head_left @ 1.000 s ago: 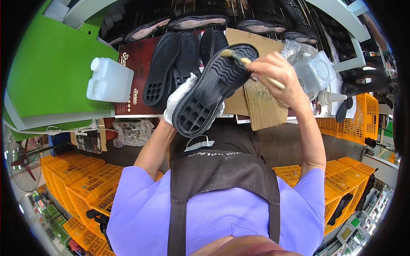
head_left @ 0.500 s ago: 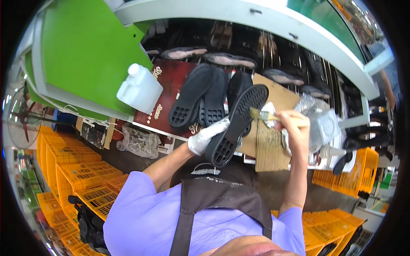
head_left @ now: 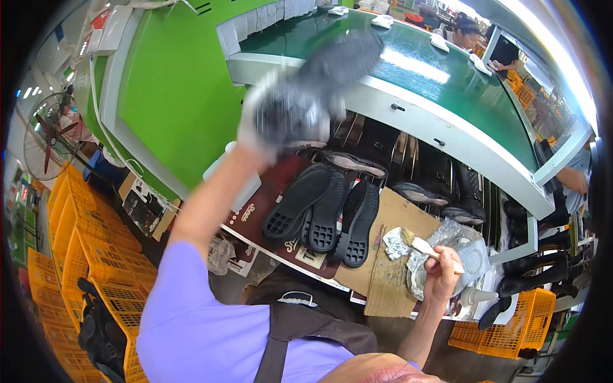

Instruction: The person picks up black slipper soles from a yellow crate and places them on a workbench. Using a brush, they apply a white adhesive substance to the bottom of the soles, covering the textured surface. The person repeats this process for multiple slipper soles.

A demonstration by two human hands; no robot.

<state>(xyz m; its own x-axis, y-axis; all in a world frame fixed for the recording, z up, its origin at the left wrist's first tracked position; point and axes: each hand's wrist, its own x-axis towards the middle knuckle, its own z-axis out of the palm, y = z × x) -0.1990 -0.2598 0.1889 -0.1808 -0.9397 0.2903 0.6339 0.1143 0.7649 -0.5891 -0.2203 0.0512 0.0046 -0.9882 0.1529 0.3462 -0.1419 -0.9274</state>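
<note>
Raised at the full stretch of my arm, my left hand in a white glove grips a black shoe sole by its heel end. Both are smeared by motion, and the toe end reaches over the edge of the green belt. My right hand is bare and closed round the pale handle of a brush. Its bristles touch or hover just above a crumpled piece of foil on the cardboard. Three black soles lie side by side on the dark red box board, nearer me than the belt.
A green conveyor belt carries several small white pieces, with a person beyond. Under it, black shoes stand on a rack. A clear plastic container and squeeze bottle sit right. Orange crates stack left.
My left hand has lifted the sole away from the table, up and forward to the belt. My right hand has drawn the brush off the sole and down beside the foil. The view has tilted up.
</note>
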